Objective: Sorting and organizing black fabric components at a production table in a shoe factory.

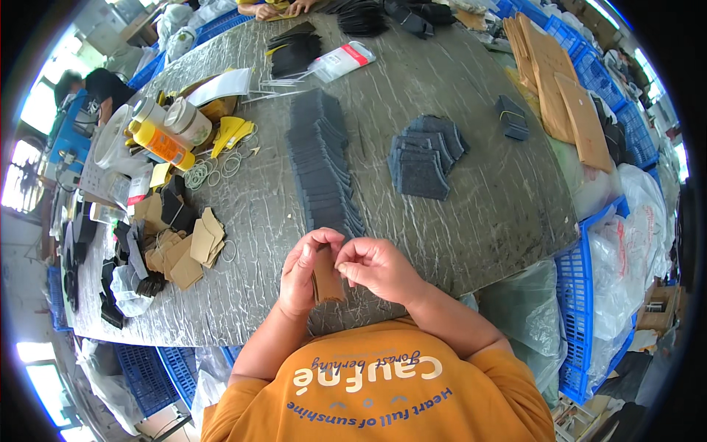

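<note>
Close to my body, at the table's near edge, my left hand (300,278) is closed round a small stack of thin brown pieces (328,278), held upright on edge; their material is unclear. My right hand (377,269) is beside the stack's right side, thumb and fingertips pinched together. Whether something thin is between those fingertips is too small to tell. Just beyond both hands, a long overlapping row of dark grey-blue fabric pieces (318,155) runs away across the table. Right of it lies a fanned pile of similar dark pieces (423,156).
Left on the table (254,295) are tan card pieces (185,254), rubber bands (199,175), a yellow bottle (160,144) and tubs. A banded dark bundle (512,118) lies right. Blue crates (577,309) flank the table. At the far edge show another person's hands (283,9).
</note>
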The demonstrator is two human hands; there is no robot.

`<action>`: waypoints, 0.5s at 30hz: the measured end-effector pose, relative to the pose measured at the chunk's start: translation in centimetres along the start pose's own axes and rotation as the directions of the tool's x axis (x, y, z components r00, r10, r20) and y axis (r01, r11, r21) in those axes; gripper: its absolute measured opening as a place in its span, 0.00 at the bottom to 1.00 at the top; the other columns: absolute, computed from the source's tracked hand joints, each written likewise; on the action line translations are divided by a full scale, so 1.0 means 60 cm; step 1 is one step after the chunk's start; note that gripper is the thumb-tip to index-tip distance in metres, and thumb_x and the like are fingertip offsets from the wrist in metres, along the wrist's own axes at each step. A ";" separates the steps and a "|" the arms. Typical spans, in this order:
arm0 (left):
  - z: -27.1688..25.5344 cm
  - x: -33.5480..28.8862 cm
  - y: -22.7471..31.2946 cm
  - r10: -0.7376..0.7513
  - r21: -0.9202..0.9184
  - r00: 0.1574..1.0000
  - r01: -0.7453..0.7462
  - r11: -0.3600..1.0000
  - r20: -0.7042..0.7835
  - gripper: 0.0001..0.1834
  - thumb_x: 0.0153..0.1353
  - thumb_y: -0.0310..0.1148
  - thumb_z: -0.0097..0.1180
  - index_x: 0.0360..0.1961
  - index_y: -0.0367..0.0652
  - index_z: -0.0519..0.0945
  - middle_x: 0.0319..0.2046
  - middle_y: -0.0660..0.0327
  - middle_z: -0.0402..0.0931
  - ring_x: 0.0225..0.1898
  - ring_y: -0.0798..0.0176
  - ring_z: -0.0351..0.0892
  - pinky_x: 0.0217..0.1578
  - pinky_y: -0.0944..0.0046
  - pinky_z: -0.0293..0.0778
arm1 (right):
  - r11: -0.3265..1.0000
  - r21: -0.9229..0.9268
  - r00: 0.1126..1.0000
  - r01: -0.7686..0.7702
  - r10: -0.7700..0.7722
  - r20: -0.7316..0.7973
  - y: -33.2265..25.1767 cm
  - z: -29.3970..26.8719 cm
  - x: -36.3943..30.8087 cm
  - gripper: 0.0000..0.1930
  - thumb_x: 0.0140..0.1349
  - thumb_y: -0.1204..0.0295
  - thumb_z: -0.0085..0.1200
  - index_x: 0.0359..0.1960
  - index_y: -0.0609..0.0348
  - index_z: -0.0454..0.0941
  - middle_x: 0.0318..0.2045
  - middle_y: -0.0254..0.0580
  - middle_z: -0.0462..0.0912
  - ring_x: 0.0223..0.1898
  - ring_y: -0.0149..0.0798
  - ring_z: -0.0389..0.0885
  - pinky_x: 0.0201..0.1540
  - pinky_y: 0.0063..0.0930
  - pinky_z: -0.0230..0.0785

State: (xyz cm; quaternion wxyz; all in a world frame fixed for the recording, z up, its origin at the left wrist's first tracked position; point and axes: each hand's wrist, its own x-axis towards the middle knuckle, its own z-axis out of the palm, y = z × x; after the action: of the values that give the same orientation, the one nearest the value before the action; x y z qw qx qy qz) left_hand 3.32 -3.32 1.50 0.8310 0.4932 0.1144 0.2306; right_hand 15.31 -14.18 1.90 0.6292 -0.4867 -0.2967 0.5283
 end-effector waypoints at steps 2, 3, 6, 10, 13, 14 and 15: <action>-0.004 0.002 -0.002 0.063 0.127 0.997 -0.056 0.990 -0.050 0.33 0.64 0.57 0.43 0.49 0.33 0.70 0.33 0.60 0.68 0.33 0.65 0.68 0.37 0.68 0.66 | 0.996 -0.090 0.999 0.004 -0.007 -0.032 -0.007 0.008 -0.004 0.02 0.55 0.77 0.56 0.28 0.63 0.80 0.23 0.38 0.81 0.25 0.27 0.77 0.28 0.23 0.68; -0.007 0.008 0.006 0.179 0.459 0.983 -0.179 0.870 0.043 0.35 0.63 0.60 0.40 0.49 0.33 0.71 0.31 0.59 0.67 0.32 0.63 0.67 0.36 0.66 0.66 | 0.969 -0.245 0.998 0.043 -0.055 -0.043 -0.008 0.012 -0.007 0.02 0.56 0.78 0.56 0.28 0.63 0.80 0.23 0.40 0.81 0.25 0.29 0.78 0.27 0.24 0.68; 0.005 0.013 0.021 0.272 0.800 0.942 -0.314 0.511 0.196 0.41 0.61 0.65 0.35 0.49 0.32 0.71 0.29 0.55 0.64 0.30 0.58 0.66 0.33 0.62 0.65 | 0.885 -0.443 0.983 0.139 -0.176 -0.044 -0.009 0.011 -0.007 0.02 0.54 0.78 0.57 0.28 0.63 0.80 0.22 0.44 0.80 0.24 0.33 0.79 0.28 0.27 0.69; 0.004 0.010 0.016 0.243 0.797 0.950 -0.298 0.525 0.195 0.41 0.61 0.66 0.34 0.49 0.32 0.72 0.30 0.57 0.65 0.31 0.62 0.64 0.33 0.63 0.63 | 0.834 -0.504 0.971 0.223 -0.236 0.039 -0.014 0.007 -0.007 0.02 0.52 0.77 0.58 0.27 0.63 0.79 0.22 0.43 0.81 0.24 0.34 0.79 0.28 0.28 0.69; -0.001 0.004 0.004 0.209 0.650 0.956 -0.293 0.701 0.207 0.36 0.62 0.60 0.39 0.49 0.33 0.71 0.33 0.56 0.66 0.35 0.60 0.67 0.38 0.61 0.65 | 0.940 -0.317 0.992 0.129 -0.121 0.044 -0.001 0.006 -0.005 0.02 0.53 0.77 0.57 0.25 0.62 0.78 0.22 0.38 0.80 0.24 0.30 0.77 0.27 0.27 0.68; -0.003 0.002 0.000 0.185 0.530 0.960 -0.270 0.804 0.210 0.33 0.63 0.56 0.43 0.48 0.32 0.72 0.35 0.56 0.67 0.38 0.61 0.67 0.41 0.62 0.65 | 0.979 -0.192 0.997 0.062 -0.052 0.056 0.006 0.005 -0.004 0.02 0.53 0.77 0.56 0.24 0.61 0.78 0.22 0.35 0.80 0.23 0.28 0.76 0.27 0.25 0.67; -0.005 0.000 -0.004 0.185 0.529 0.960 -0.270 0.804 0.209 0.33 0.63 0.56 0.43 0.48 0.32 0.72 0.35 0.56 0.67 0.38 0.61 0.67 0.41 0.62 0.65 | 0.979 -0.192 0.997 0.061 -0.051 0.057 0.010 0.003 -0.003 0.02 0.53 0.77 0.56 0.24 0.61 0.78 0.22 0.35 0.80 0.23 0.28 0.76 0.27 0.25 0.67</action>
State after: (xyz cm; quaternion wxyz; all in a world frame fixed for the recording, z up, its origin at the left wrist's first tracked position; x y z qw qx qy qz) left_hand 3.26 -3.20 1.14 0.6252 0.7378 0.0544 0.2487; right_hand 14.88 -14.33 1.41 0.5857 -0.5232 -0.3764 0.4914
